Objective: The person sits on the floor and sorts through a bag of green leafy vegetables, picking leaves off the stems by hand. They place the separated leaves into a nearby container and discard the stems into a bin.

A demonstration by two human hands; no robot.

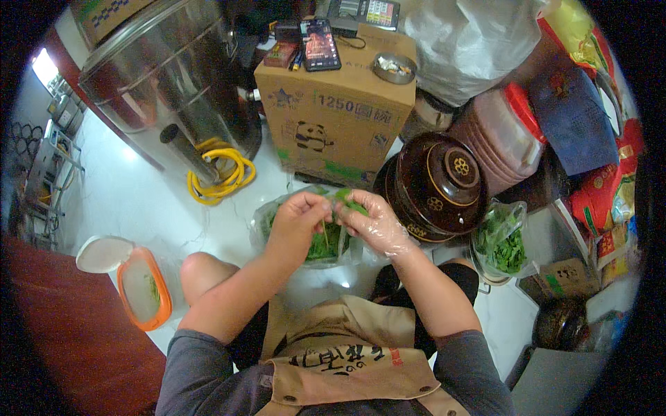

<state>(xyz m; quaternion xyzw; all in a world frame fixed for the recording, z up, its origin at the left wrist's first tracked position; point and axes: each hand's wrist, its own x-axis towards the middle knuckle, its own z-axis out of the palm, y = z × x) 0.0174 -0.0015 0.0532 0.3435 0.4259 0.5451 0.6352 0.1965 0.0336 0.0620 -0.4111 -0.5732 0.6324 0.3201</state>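
Over a clear plastic bag of leafy greens (323, 254), my two hands meet at the fingertips. My left hand (299, 221) is bare and pinches the thin stem of a green sprig (357, 207). The leafy part of that sprig is between the fingers of my right hand (373, 221), which wears a clear disposable plastic glove. Part of the sprig is hidden by my fingers. To the right, more picked leaves fill another clear plastic bag (503, 244). An orange-rimmed bin (167, 304) with its lid (104, 254) flipped back stands at my left, a few green stems inside.
Ahead stands a cardboard box (343, 119) carrying a phone (319, 44) and a metal ashtray (394, 67). Dark lidded bowls (442, 182) are stacked right of it. A steel drum (171, 78) and coiled yellow hose (221, 171) are at front left.
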